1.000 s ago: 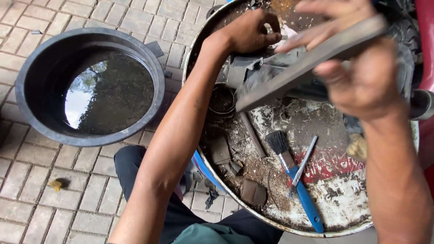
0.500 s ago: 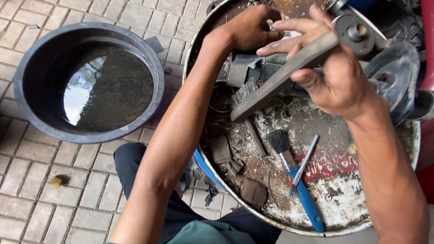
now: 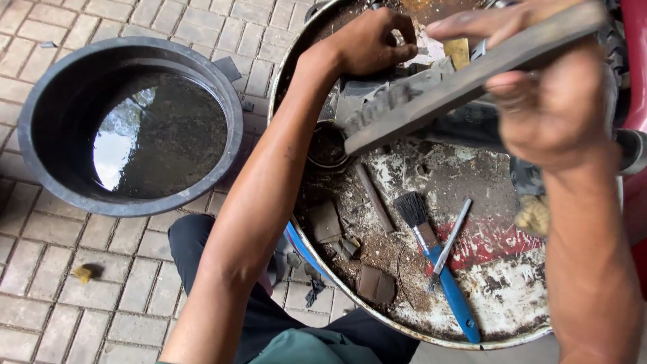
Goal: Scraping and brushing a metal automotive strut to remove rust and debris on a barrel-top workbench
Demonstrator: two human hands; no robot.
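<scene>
The right hand (image 3: 552,101) is closed around a long flat grey bar (image 3: 465,77), holding it slanted above the round dirty worktop (image 3: 472,283). The left hand (image 3: 371,44) is curled at the far side, fingers pressed on grey scraps (image 3: 367,91). A blue-handled brush (image 3: 438,263) lies near.

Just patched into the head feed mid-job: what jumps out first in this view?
The right hand at upper right grips a long grey flat bar slanting across a dirty drum top. The left hand reaches into the scraps at the drum's far edge. A blue-handled brush lies on the drum, and a black tub of dark water sits on the paving at left.
</scene>
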